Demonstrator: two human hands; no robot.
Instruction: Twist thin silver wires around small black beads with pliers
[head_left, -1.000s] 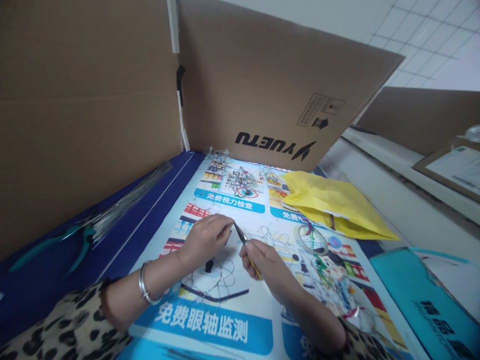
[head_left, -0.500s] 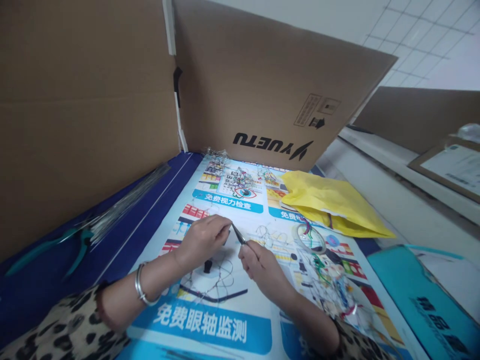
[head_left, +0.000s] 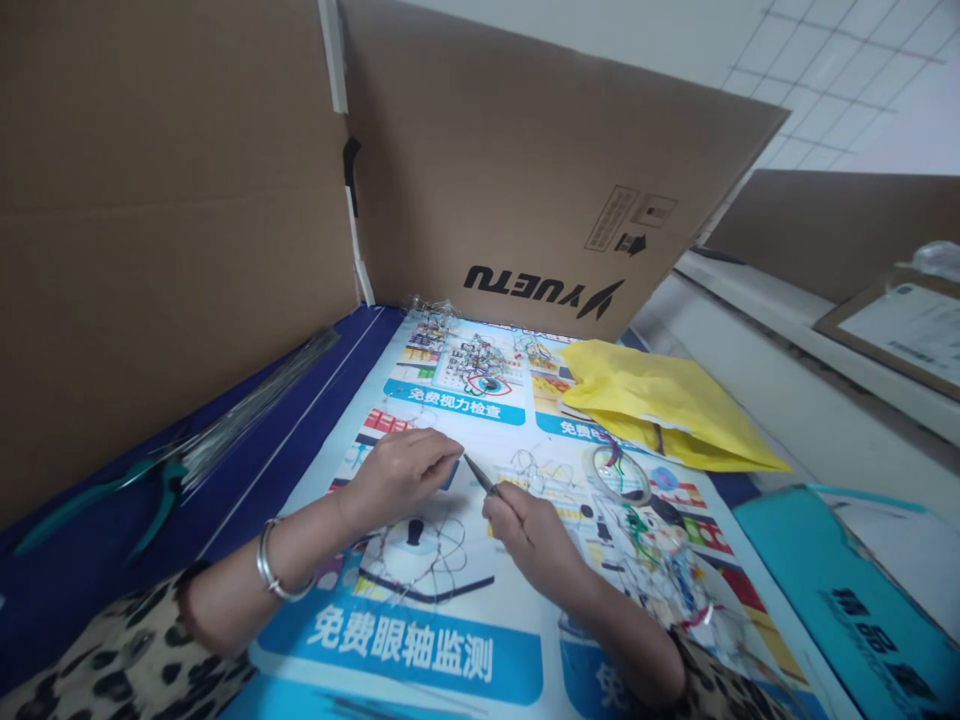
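Observation:
My left hand (head_left: pixel 401 470) is closed in a pinch on thin wire, a silver bangle (head_left: pixel 268 575) on its wrist. My right hand (head_left: pixel 525 525) grips small pliers (head_left: pixel 480 475) whose pointed tip meets the left fingertips. Under both hands lies a tangle of bent wire loops (head_left: pixel 420 550) on a printed poster (head_left: pixel 420 650) that covers the table.
Teal-handled pliers (head_left: pixel 97 495) and a bundle of straight wires (head_left: pixel 255 400) lie at the left on the blue cloth. A yellow bag (head_left: pixel 667 405), a tape roll (head_left: pixel 619 475) and coloured wire pieces (head_left: pixel 667 570) sit at the right. Cardboard walls (head_left: pixel 525 180) stand behind. A teal bag (head_left: pixel 847 600) lies far right.
Both hands have drifted slightly lower and closer together; the pliers' tip stays at the left fingertips. The view shifted a little.

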